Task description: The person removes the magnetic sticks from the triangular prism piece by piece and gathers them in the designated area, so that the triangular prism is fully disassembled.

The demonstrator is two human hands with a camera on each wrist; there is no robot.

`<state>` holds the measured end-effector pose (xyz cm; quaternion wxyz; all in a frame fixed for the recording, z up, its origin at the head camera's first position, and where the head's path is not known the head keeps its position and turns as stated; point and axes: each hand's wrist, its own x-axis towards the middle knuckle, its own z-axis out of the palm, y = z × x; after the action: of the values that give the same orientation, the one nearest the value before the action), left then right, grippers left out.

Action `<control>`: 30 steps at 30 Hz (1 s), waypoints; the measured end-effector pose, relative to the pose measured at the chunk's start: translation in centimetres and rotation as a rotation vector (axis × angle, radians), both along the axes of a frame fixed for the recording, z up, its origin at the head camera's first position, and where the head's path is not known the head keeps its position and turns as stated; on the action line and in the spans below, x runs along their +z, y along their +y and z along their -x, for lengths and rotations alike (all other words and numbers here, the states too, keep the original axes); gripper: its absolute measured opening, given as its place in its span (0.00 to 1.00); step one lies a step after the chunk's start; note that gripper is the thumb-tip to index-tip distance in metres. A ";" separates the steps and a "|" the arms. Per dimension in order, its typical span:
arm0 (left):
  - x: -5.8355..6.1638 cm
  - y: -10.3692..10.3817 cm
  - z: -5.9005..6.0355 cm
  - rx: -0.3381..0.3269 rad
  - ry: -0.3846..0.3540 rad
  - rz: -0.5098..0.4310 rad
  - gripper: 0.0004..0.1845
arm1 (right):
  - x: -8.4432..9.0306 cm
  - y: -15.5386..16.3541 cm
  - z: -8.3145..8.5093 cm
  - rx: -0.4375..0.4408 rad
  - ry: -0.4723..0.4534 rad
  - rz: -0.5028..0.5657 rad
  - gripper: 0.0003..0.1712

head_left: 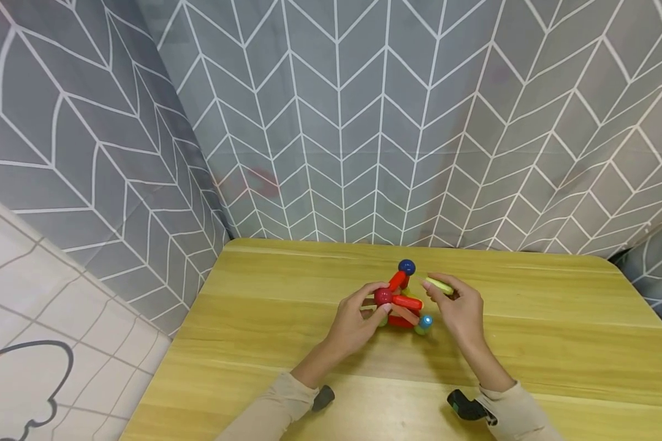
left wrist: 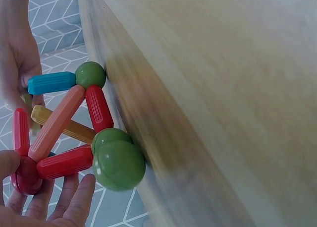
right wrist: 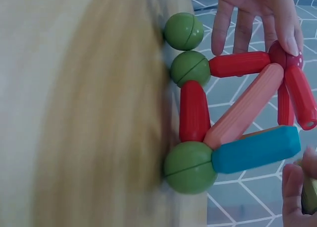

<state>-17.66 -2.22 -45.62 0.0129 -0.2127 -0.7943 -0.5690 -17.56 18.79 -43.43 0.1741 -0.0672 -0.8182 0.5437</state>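
Observation:
A magnetic rod-and-ball frame stands on the table, its green balls (right wrist: 190,167) at the bottom. My left hand (head_left: 349,321) holds the red ball (head_left: 383,296) at its top corner between thumb and fingers. From that ball run red rods (right wrist: 240,64) and a salmon rod (left wrist: 57,122); one red rod (head_left: 407,302) has a free end pointing right. A blue rod (right wrist: 257,148) rises from a lower green ball, its far end free. Just right of the frame, my right hand (head_left: 463,309) pinches a yellow-green rod (head_left: 439,285), apart from the frame.
A dark blue ball (head_left: 406,267) tops the frame's far corner. The wooden table (head_left: 557,331) reaches back to a grey patterned curtain (head_left: 364,122). Dark wrist devices (head_left: 466,405) sit at both sleeves.

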 end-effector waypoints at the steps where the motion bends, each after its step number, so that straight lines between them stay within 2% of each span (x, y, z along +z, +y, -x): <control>1: 0.1 0.0 0.0 -0.003 0.003 -0.004 0.20 | 0.0 0.2 -0.3 0.007 0.003 0.004 0.14; 11: 0.2 0.0 0.1 -0.008 -0.024 -0.031 0.20 | 0.3 1.2 -4.2 0.114 -0.088 -0.044 0.19; 18: 0.3 0.1 -0.1 -0.017 -0.016 -0.041 0.20 | -0.2 1.0 -7.3 0.133 -0.252 -0.116 0.18; 24: 0.4 0.2 -0.3 -0.007 -0.024 -0.049 0.21 | -0.7 1.2 -8.9 0.163 -0.341 -0.084 0.17; 30: 0.2 0.2 -0.3 -0.005 -0.026 -0.048 0.20 | -2.8 0.8 -10.1 0.312 -0.438 0.016 0.19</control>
<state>-17.39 -2.06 -45.47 0.0063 -0.2067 -0.7800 -0.5906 -7.46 19.55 -46.27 -0.0936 -0.0579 -0.8324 0.5431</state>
